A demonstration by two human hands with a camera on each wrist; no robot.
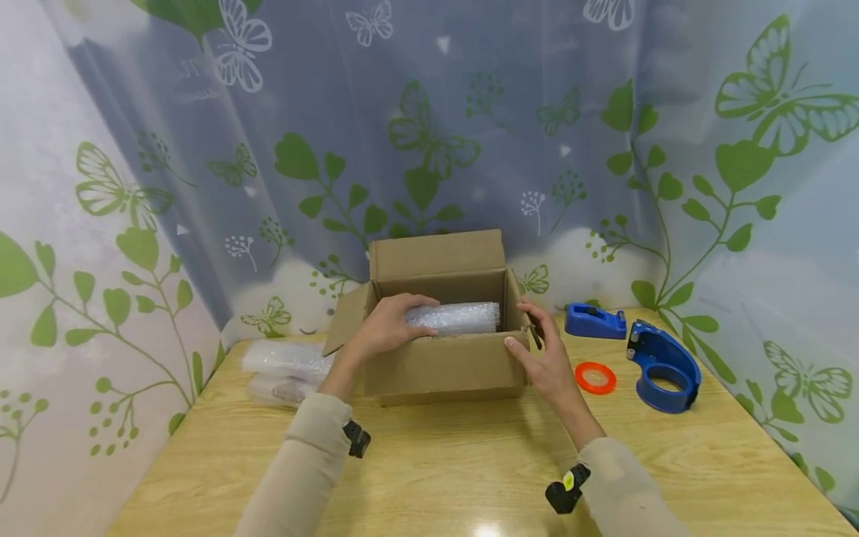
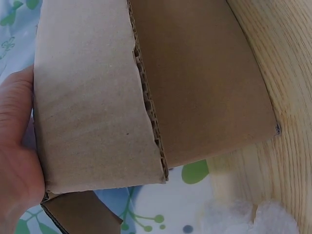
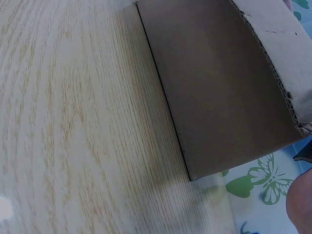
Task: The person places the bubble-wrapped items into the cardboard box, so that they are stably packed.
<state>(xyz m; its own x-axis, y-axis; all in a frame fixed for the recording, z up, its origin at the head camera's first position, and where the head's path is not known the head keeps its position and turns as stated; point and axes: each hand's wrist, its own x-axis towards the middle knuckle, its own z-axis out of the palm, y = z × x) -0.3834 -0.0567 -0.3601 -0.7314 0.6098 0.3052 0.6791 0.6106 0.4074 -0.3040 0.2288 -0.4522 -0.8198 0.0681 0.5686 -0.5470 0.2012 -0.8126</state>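
Note:
An open cardboard box (image 1: 436, 365) stands in the middle of the wooden table (image 1: 456, 470), its back flap upright. Inside lies a bubble-wrapped bundle (image 1: 463, 317). My left hand (image 1: 392, 322) reaches over the box's left side, fingers curled over the bundle's left end. My right hand (image 1: 537, 350) rests against the box's front right corner, thumb on the front wall's rim and fingers straight along the right flap. The left wrist view shows my palm (image 2: 14, 146) beside the left flap (image 2: 92, 97). In the right wrist view the box wall (image 3: 219, 92) sits on the table.
Two more bubble-wrapped packs (image 1: 285, 369) lie left of the box. To its right are an orange tape ring (image 1: 595, 377), a large blue tape dispenser (image 1: 661, 365) and a smaller blue one (image 1: 595, 321). A leaf-print curtain encloses the table on three sides.

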